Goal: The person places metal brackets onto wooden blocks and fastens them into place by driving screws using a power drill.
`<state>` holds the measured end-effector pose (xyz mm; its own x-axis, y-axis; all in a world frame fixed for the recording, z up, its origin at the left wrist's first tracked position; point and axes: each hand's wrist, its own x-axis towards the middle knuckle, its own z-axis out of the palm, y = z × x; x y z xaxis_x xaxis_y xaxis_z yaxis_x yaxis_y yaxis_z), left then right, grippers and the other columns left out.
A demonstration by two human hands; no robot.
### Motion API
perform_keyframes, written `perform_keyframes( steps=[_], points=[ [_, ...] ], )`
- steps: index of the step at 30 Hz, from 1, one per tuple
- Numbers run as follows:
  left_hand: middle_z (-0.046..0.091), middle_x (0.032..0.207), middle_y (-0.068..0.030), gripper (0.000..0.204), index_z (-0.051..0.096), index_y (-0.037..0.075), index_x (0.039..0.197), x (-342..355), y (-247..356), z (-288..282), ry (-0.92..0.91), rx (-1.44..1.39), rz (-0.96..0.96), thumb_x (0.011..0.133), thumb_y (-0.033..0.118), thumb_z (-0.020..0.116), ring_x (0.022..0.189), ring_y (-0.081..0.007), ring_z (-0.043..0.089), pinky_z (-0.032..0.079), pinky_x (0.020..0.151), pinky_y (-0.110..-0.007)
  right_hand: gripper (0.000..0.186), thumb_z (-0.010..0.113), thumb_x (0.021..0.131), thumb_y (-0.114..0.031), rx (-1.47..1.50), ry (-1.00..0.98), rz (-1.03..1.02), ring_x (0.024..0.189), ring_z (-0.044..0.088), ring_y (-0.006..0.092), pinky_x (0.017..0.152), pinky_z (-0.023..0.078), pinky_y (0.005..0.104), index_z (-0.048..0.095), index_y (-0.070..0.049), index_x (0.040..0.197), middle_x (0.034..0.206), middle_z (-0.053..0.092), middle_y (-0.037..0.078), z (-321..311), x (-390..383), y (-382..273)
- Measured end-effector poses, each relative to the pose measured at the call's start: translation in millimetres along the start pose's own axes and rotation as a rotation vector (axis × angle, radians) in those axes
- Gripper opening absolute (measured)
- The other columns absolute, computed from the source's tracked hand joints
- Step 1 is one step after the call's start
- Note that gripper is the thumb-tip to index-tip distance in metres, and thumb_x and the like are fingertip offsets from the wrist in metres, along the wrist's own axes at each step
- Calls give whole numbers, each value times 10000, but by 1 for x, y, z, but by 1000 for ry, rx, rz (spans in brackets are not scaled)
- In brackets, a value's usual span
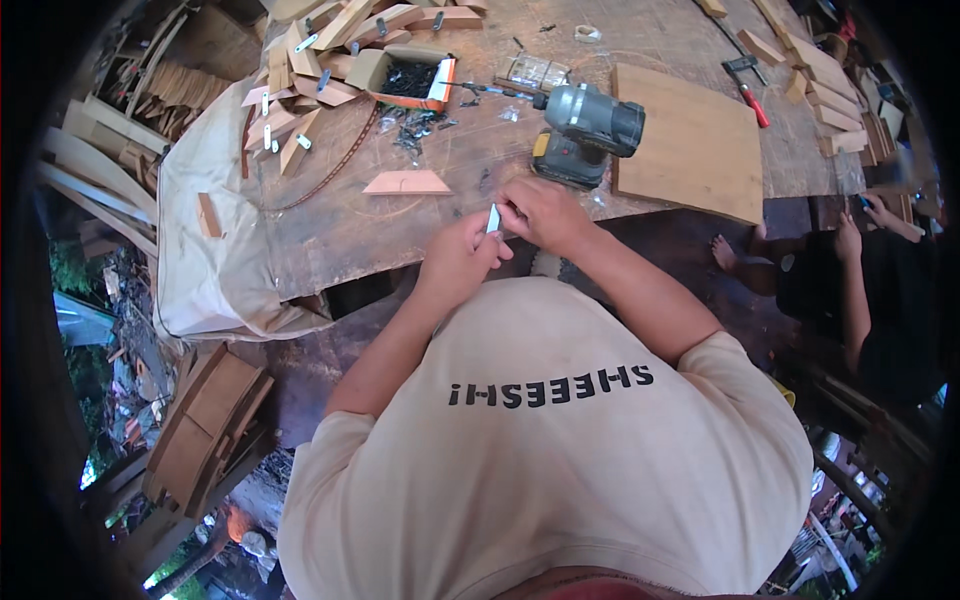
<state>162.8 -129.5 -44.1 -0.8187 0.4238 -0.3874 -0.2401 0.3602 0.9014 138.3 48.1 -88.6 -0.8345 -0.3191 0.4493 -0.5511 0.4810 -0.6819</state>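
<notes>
At the near edge of the workbench (330,235), my left hand (460,258) is closed with a small pale strip-shaped plate (493,219) upright between thumb and fingers. Close against it, my right hand (548,213) has its fingertips pinched at the plate's upper end; whatever lies between them is too small to make out. Just beyond my hands rests a trapezoid wooden block (407,183). A grey cordless drill (590,118) with a long bit stands past my right hand, the bit pointing left. An open cardboard box (408,77) of black screws sits farther back, with loose screws (412,128) spilled before it.
Several cut blocks with small plates (330,60) are heaped at the far left. A wide wooden board (690,140) lies right of the drill. Beyond it are a red-handled clamp (750,95) and stacked wood pieces (832,105). Another person's hand (880,213) shows at the right.
</notes>
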Motion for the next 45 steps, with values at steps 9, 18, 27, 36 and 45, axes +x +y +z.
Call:
perform_keyframes(
  steps=[9, 18, 27, 36, 45],
  points=[
    [656, 789, -77, 302, 562, 1, 1158, 10, -12, -40, -19, 98, -9, 901, 47, 411, 643, -89, 595, 491, 620, -237, 139, 628, 750, -122, -31, -88, 106, 710, 590, 334, 606, 471, 419, 531, -57, 825, 760, 573, 128, 25, 20, -4],
    [639, 766, -65, 219, 581, -12, 1029, 36, -41, -102, -130, 90, 135, 902, 32, 407, 622, -95, 588, 475, 579, -246, 146, 627, 734, -126, -98, -55, 348, 685, 596, 331, 592, 466, 421, 529, -58, 818, 743, 585, 126, 66, 38, -36],
    [627, 934, -63, 312, 553, 1, 1162, 65, -96, -136, -302, -86, 173, 899, -13, 385, 769, -110, 621, 521, 681, -246, 128, 621, 745, -116, 89, -162, 547, 646, 581, 288, 598, 458, 365, 529, -47, 801, 728, 585, 129, 109, 49, -52],
    [626, 1028, -86, 292, 507, 28, 1200, 69, -103, -171, -635, -593, -220, 935, 97, 408, 892, -179, 636, 528, 790, -289, 111, 615, 723, -95, 128, -283, 547, 664, 593, 285, 608, 463, 375, 533, -33, 764, 736, 597, 132, 118, 67, -63],
    [633, 847, -40, 214, 608, 22, 953, 92, -99, -172, -418, -400, -42, 965, 167, 451, 778, -117, 617, 503, 665, -247, 86, 594, 727, -84, 62, -362, 515, 691, 593, 311, 619, 459, 393, 531, -37, 761, 733, 595, 136, 124, 97, -67]
  ],
)
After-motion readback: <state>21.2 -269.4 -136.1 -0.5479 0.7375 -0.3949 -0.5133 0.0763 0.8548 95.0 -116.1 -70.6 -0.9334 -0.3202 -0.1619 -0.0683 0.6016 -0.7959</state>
